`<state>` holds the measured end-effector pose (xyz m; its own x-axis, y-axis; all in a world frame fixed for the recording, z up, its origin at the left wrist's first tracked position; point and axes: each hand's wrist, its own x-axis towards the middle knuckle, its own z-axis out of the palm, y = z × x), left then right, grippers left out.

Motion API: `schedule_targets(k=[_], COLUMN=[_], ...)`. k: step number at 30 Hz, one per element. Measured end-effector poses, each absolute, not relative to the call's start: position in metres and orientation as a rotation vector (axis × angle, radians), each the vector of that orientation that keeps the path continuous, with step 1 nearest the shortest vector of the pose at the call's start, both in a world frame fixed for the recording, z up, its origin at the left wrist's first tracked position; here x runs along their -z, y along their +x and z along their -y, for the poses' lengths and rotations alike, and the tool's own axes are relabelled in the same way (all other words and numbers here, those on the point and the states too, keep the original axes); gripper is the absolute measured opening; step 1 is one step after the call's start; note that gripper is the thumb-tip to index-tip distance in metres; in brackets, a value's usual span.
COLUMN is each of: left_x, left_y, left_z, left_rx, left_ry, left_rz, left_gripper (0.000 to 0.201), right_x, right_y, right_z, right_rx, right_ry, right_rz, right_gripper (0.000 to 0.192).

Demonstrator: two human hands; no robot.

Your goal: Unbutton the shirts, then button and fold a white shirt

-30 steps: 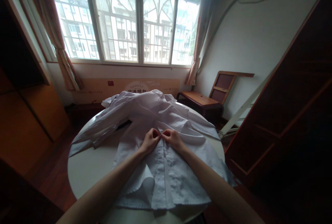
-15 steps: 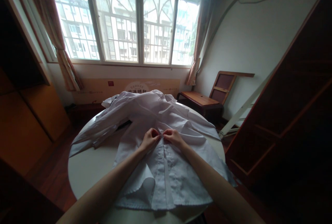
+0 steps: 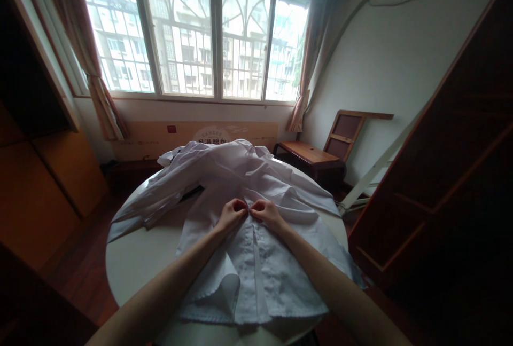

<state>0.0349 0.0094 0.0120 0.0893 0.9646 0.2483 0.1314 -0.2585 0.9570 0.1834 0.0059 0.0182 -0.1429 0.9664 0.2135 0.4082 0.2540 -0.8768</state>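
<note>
A white long-sleeved shirt (image 3: pixel 292 276) lies spread on a round white table (image 3: pixel 132 271), its hem toward me and its sleeves out to both sides. My left hand (image 3: pixel 232 214) pinches the left edge of the front opening about halfway up the shirt. Right beside it, my right hand (image 3: pixel 266 213) pinches the opposite edge, with the fingertips of both hands almost touching. Any button between the fingers is too small to make out. Below the hands the two front edges run down side by side with a narrow gap. The lower left corner of the hem is folded back.
Behind the table, a long cardboard box (image 3: pixel 152 140) leans under the barred window (image 3: pixel 184 31). A low wooden bench (image 3: pixel 310 152) stands at the back right, near a white folding frame (image 3: pixel 368 180). Dark wooden furniture (image 3: pixel 425 191) rises on the right, and an orange-brown cabinet (image 3: pixel 68 175) on the left.
Hardly anything differs. My fingers have shifted very slightly at the shirt's front edges, still pinching them; the shirt lies as before.
</note>
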Motion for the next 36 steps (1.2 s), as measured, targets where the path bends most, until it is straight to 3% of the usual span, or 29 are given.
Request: schedule_targets(k=[6, 15, 36], left_x=[-0.0097, -0.0093, -0.0100], left_y=[0.0346, 0.0352, 0.0393], left_z=[-0.0104, -0.0113, -0.0078], left_rx=[-1.253, -1.271, -1.330], left_ry=[1.508, 1.517, 1.573], left_rz=[-1.093, -1.099, -1.188], left_gripper=[0.019, 0.017, 0.010], right_x=[-0.0126, -0.0136, -0.0145], right_y=[0.1820, 0.1794, 0.1804], right_z=[-0.0096, -0.0070, -0.0097], right_rx=[-0.607, -0.451, -0.581], right_ry=[-1.334, -1.370, -1.361], right_rz=[1.775, 1.843, 1.815], right_gripper=[0.010, 0.010, 0.007])
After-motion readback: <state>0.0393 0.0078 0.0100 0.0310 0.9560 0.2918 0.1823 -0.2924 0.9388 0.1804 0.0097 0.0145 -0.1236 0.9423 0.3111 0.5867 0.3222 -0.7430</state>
